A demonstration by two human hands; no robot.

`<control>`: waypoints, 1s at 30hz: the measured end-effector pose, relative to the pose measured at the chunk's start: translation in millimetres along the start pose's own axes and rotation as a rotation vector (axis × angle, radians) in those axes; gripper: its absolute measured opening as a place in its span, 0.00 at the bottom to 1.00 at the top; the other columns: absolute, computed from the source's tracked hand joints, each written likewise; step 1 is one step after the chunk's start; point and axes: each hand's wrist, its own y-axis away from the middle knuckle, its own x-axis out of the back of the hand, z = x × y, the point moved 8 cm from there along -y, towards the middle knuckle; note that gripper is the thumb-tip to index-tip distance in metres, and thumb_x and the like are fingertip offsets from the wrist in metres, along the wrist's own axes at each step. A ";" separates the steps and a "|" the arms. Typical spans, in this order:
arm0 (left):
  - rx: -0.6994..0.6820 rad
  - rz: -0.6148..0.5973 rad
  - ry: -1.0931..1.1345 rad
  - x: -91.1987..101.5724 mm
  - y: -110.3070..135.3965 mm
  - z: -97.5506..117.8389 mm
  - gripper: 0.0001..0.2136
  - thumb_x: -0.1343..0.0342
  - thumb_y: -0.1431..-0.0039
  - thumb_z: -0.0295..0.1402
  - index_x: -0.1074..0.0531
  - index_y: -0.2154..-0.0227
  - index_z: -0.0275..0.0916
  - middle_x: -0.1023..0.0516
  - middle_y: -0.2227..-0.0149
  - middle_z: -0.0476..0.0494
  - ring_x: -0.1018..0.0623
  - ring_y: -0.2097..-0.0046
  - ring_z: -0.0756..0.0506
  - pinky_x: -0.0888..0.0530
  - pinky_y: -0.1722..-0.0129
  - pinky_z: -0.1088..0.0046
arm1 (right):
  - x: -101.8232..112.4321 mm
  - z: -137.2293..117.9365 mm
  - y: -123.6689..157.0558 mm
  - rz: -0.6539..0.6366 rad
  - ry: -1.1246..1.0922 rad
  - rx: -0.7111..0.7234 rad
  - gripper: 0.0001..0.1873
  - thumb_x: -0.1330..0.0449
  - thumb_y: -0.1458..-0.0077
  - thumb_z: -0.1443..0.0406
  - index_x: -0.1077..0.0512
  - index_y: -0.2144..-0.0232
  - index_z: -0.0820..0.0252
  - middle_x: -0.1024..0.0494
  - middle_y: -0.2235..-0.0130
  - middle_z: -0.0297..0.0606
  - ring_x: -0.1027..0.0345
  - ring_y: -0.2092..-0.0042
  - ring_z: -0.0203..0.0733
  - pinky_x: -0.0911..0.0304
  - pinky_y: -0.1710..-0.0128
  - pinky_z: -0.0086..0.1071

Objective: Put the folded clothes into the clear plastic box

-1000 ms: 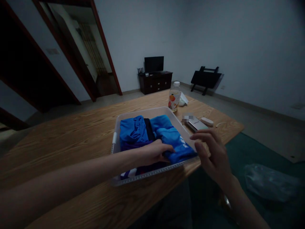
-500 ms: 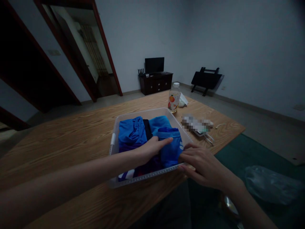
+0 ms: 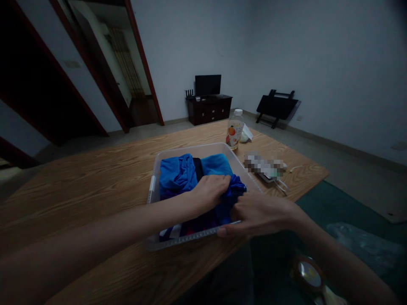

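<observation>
Head view: both hands work inside a clear plastic bin (image 3: pixel 154 178) that sits on the wooden worktop (image 3: pixel 95 169). The left hand (image 3: pixel 210 191) lies on a bright blue garment (image 3: pixel 235 188) at the bin's near right corner, its fingers curled down and pressed together into the cloth, bunching it. The right hand (image 3: pixel 259 214) is at the bin's near right rim, thumb along the rim's edge; its fingers reach toward the same garment, but whether they pinch the cloth is hidden behind the left hand. Deeper in the bin, to the left of the bunched piece, lies another blue garment (image 3: pixel 176 176) with a dark strip of cloth beside it, and a striped piece shows through the bin's near wall.

As a judgement, the step in hand looks like packing the blue garment down into the bin's right side. The next move would call for flattening the bunched cloth so it sits below the rim, with one hand steadying the bin so it does not slide.

Beyond the bin's far right corner stands a drink bottle (image 3: pixel 234 129); to the right of the bin lie a blurred flat item and a thin white cable (image 3: pixel 294 168).
</observation>
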 end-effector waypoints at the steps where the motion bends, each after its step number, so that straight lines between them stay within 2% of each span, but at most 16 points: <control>1: 0.002 -0.031 -0.021 -4.2 -0.9 1.2 0.15 0.46 0.32 0.26 0.31 0.44 0.33 0.20 0.45 0.32 0.19 0.45 0.35 0.23 0.49 0.60 | 1.5 1.1 -1.7 -0.038 -0.010 0.001 0.52 0.62 0.37 0.27 0.24 0.79 0.61 0.26 0.78 0.44 0.39 0.77 0.42 0.47 0.72 0.38; 3: -0.001 -0.092 -0.029 -10.6 -2.6 3.0 0.19 0.46 0.31 0.28 0.33 0.40 0.31 0.21 0.42 0.29 0.20 0.43 0.34 0.23 0.47 0.59 | 7.4 -0.2 -1.7 -0.059 -0.065 0.034 0.51 0.64 0.34 0.30 0.23 0.76 0.61 0.24 0.75 0.44 0.36 0.75 0.42 0.45 0.70 0.38; 5: -0.014 -0.129 -0.013 -11.7 -5.0 3.3 0.20 0.44 0.32 0.30 0.32 0.40 0.30 0.21 0.42 0.28 0.19 0.44 0.33 0.23 0.48 0.59 | 12.8 -6.1 0.5 -0.053 -0.148 0.094 0.47 0.65 0.29 0.35 0.21 0.70 0.61 0.20 0.69 0.44 0.31 0.70 0.44 0.41 0.66 0.38; 8: -0.028 -0.125 0.026 -3.4 -9.5 -2.4 0.20 0.38 0.38 0.32 0.28 0.45 0.32 0.17 0.50 0.30 0.17 0.52 0.33 0.23 0.55 0.61 | 12.8 -16.1 -0.5 -0.077 -0.179 0.138 0.42 0.64 0.25 0.42 0.21 0.66 0.61 0.19 0.65 0.44 0.28 0.66 0.45 0.39 0.64 0.39; 10: -0.026 -0.122 0.072 2.7 -11.3 -9.4 0.18 0.36 0.39 0.35 0.26 0.48 0.34 0.16 0.53 0.32 0.16 0.57 0.34 0.24 0.61 0.63 | 9.3 -19.7 -7.3 -0.115 -0.125 0.127 0.39 0.62 0.24 0.45 0.21 0.69 0.61 0.20 0.69 0.43 0.30 0.70 0.44 0.40 0.67 0.39; 13: -0.060 -0.092 0.106 8.7 -9.9 -13.8 0.14 0.38 0.38 0.33 0.23 0.51 0.36 0.16 0.53 0.34 0.17 0.55 0.35 0.25 0.60 0.64 | 5.6 -18.6 -20.6 -0.187 -0.099 0.079 0.38 0.59 0.25 0.44 0.23 0.74 0.58 0.24 0.73 0.39 0.34 0.75 0.42 0.41 0.71 0.39; 17: -0.171 0.021 0.017 9.1 2.2 2.5 0.11 0.41 0.33 0.29 0.22 0.50 0.37 0.18 0.52 0.36 0.19 0.54 0.38 0.26 0.56 0.64 | 8.5 -11.5 -16.0 -0.228 -0.115 0.037 0.39 0.57 0.26 0.42 0.27 0.79 0.56 0.24 0.75 0.38 0.32 0.75 0.42 0.38 0.71 0.39; 20: -0.314 0.032 -0.174 0.0 18.0 30.9 0.10 0.47 0.28 0.27 0.21 0.52 0.35 0.21 0.48 0.33 0.22 0.48 0.36 0.27 0.50 0.61 | 28.1 -15.5 13.6 -0.048 -0.175 0.186 0.33 0.53 0.24 0.46 0.21 0.71 0.56 0.19 0.69 0.38 0.26 0.69 0.42 0.35 0.66 0.38; 23: -0.315 -0.086 -0.187 -9.3 26.6 42.8 0.12 0.49 0.27 0.27 0.22 0.49 0.34 0.22 0.46 0.31 0.22 0.47 0.36 0.27 0.52 0.62 | 47.4 -9.1 48.3 0.141 -0.173 0.241 0.25 0.52 0.23 0.52 0.19 0.61 0.54 0.17 0.64 0.37 0.23 0.63 0.42 0.33 0.59 0.36; 25: -0.291 -0.211 -0.027 -12.5 26.3 39.9 0.13 0.47 0.27 0.29 0.24 0.45 0.34 0.20 0.48 0.32 0.20 0.52 0.39 0.26 0.57 0.66 | 51.6 1.0 59.0 0.207 -0.109 0.193 0.23 0.52 0.22 0.53 0.20 0.61 0.53 0.18 0.65 0.36 0.23 0.63 0.43 0.34 0.60 0.36; 28: -0.334 -0.417 0.366 -14.7 21.9 31.6 0.12 0.44 0.29 0.31 0.24 0.46 0.39 0.18 0.53 0.41 0.19 0.58 0.44 0.26 0.61 0.71 | 51.1 10.4 55.3 0.332 -0.007 0.155 0.22 0.52 0.22 0.56 0.21 0.58 0.54 0.18 0.64 0.38 0.23 0.62 0.44 0.35 0.60 0.37; 30: -0.315 -0.443 0.523 -12.3 15.7 20.4 0.10 0.44 0.32 0.27 0.22 0.51 0.40 0.17 0.56 0.46 0.19 0.59 0.46 0.26 0.61 0.73 | 41.6 9.9 44.2 0.363 0.052 0.170 0.23 0.53 0.22 0.57 0.20 0.60 0.56 0.18 0.64 0.39 0.23 0.62 0.45 0.36 0.59 0.37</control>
